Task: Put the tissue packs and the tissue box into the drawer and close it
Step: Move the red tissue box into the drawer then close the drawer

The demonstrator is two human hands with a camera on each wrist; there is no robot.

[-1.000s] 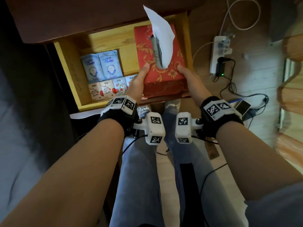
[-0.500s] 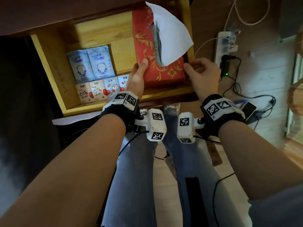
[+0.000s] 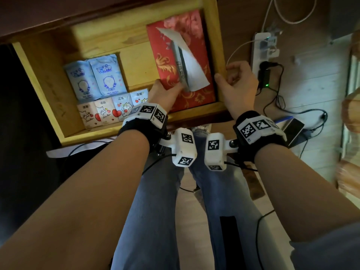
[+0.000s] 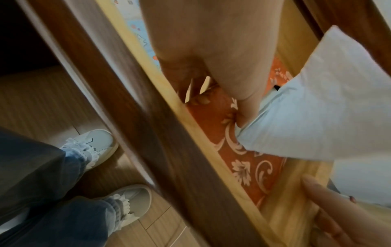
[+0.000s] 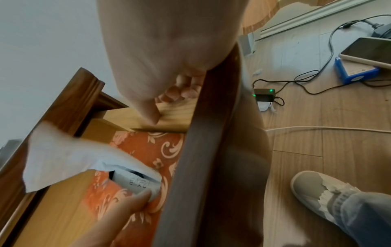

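Note:
The red and gold tissue box (image 3: 196,39) lies on the right side of the open wooden drawer (image 3: 134,55), with a white tissue (image 3: 192,69) sticking out of its slot. My left hand (image 3: 165,92) holds the box's near left corner, the thumb (image 4: 247,107) on top at the base of the tissue and the fingers curled down its side. My right hand (image 3: 228,75) grips the drawer's right wall (image 5: 173,117), thumb (image 5: 148,110) on the rim and fingers curled outside. Two blue tissue packs (image 3: 95,78) and a row of small cartoon packs (image 3: 105,112) lie on the drawer's left side.
The dark cabinet top (image 3: 78,12) overhangs the back of the drawer. On the floor to the right are a power strip (image 3: 263,49), a charger with a green light (image 3: 266,78), cables and a phone (image 3: 294,131). My legs and white shoes (image 4: 99,142) are below the drawer front.
The tissue box went from held up over the drawer down into its right side. My right hand let go of the box and moved to the drawer's right wall.

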